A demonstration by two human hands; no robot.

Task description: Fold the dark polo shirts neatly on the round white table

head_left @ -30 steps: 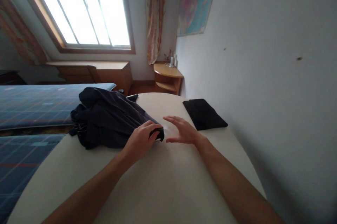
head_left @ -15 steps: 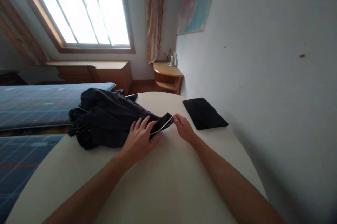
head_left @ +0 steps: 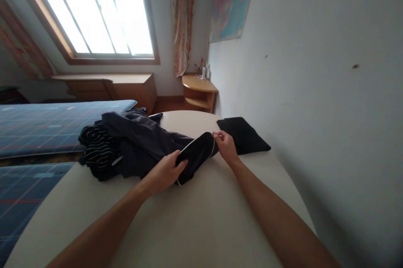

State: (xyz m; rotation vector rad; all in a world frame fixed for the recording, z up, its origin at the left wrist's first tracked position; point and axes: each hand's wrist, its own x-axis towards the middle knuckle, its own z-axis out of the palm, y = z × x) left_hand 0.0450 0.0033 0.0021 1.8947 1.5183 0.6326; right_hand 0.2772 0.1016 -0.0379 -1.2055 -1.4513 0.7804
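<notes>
A dark grey garment point(head_left: 147, 142) lies bunched across the left part of the white table, its black, white-edged end point(head_left: 197, 154) stretched between my hands. My left hand point(head_left: 165, 169) grips the near side of that end, thumb on top and fingers partly hidden behind the cloth. At the far right corner, my right hand point(head_left: 225, 144) pinches the edge between thumb and fingertips. Black cloth with white stripes point(head_left: 100, 144) is heaped at the garment's left. Just behind my right hand rests a folded black cloth point(head_left: 247, 136). What kind of garment it is, I cannot tell.
The round white table point(head_left: 195, 226) has a curved edge close to the white wall point(head_left: 315, 104) on the right. Blue plaid mattresses point(head_left: 47, 125) border it on the left. Beyond it stand a wooden corner shelf point(head_left: 200, 84) and a wooden desk point(head_left: 132, 85) under the window.
The garment's black end has been opened out wider and lifted a little. My left hand has closed on it, and my right hand has moved slightly right. More striped cloth shows at left.
</notes>
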